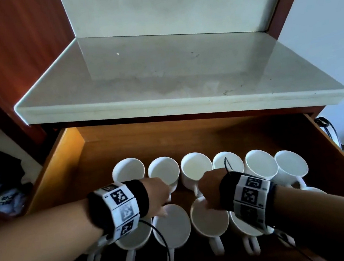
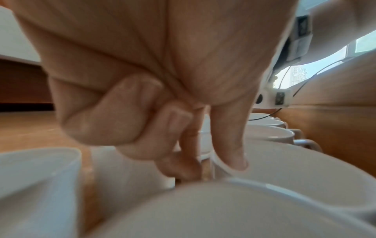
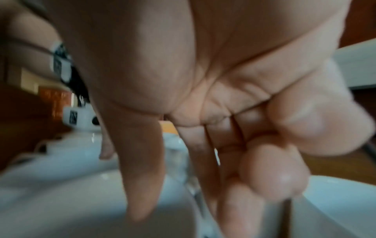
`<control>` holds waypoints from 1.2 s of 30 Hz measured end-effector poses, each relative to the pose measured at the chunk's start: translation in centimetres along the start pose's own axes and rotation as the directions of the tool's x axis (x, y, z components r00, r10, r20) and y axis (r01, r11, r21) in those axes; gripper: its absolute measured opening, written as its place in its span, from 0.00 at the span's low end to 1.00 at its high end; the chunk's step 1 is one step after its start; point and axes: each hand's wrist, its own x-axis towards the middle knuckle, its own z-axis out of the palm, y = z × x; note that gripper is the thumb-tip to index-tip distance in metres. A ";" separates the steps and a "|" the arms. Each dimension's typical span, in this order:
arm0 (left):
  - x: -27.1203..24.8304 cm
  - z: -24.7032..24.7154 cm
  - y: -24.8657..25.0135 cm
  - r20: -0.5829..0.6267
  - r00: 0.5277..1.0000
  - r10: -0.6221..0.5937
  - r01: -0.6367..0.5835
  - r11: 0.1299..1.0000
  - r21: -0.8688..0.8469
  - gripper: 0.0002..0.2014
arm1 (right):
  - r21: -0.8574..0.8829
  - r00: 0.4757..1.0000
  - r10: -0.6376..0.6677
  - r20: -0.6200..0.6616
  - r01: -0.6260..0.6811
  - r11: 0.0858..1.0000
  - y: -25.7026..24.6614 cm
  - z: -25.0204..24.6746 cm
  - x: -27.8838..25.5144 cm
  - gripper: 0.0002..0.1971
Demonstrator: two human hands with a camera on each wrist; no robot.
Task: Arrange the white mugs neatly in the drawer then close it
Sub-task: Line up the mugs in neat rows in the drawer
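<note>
Drawer (image 1: 62, 165): smooth orange-brown wood, pulled open under a pale stone counter (image 1: 161, 84). Holds glossy white round mugs (image 1: 196, 168) in two rows, handles toward me. My left hand (image 1: 156, 194) pinches a front mug's rim (image 2: 221, 164), thumb inside. My right hand (image 1: 209, 187) pinches the next mug's rim, thumb inside.
</note>
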 end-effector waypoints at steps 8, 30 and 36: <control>1.0 0.2 1.7 -0.064 0.998 -0.009 0.011 0.999 0.037 0.15 | 0.026 0.985 -0.075 0.153 0.072 0.997 0.3 0.8 1.3 0.13; -2.6 3.4 -5.1 0.024 0.998 -0.063 0.064 0.998 -0.017 0.18 | 0.071 0.988 -0.145 0.042 0.142 0.987 -5.8 -1.9 3.7 0.16; -2.1 3.3 -4.3 -0.008 0.999 -0.034 0.034 0.995 0.092 0.14 | 0.086 0.988 -0.140 0.071 0.134 0.987 -6.1 -1.6 4.2 0.16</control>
